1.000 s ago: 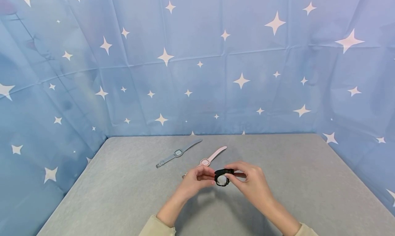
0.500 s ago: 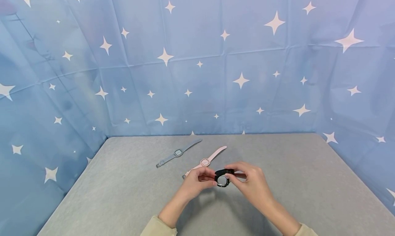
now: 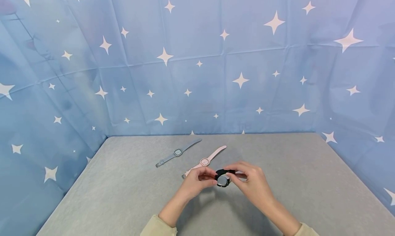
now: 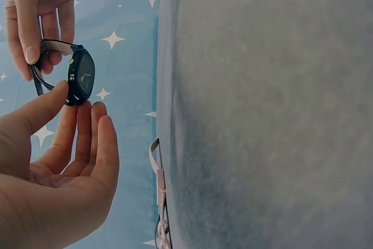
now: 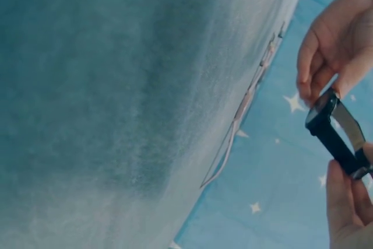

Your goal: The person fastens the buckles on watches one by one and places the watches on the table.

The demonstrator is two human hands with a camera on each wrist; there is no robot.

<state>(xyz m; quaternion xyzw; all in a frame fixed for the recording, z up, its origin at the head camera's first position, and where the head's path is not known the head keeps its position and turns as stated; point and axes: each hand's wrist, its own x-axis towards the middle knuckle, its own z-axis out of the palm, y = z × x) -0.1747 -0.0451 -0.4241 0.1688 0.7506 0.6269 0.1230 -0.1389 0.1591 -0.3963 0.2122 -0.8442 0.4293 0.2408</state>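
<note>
A black wristwatch (image 3: 223, 181) with a round case is held up above the table between both hands, its strap bent into a loop. My left hand (image 3: 193, 184) pinches the edge of the case between thumb and fingers. The strap end is gripped by my right hand (image 3: 251, 181), thumb against fingers. In the left wrist view the watch (image 4: 81, 77) shows its dark dial and side crown, and the strap's lighter inner side. The right wrist view shows the black strap (image 5: 338, 147) running from the left hand (image 5: 338, 51) to the right fingers (image 5: 341, 202).
Behind the hands a pink watch (image 3: 205, 162) lies stretched out on the grey table (image 3: 129, 195), its buckle end close to the left hand. Farther back and left lies a grey-blue watch (image 3: 178, 152). A blue star-patterned cloth (image 3: 197, 78) hangs along the table's far and side edges.
The left hand has shifted slightly to the right along the watch, and the watch has turned a little. The right hand stays nearly still. Both watches on the table keep their places.
</note>
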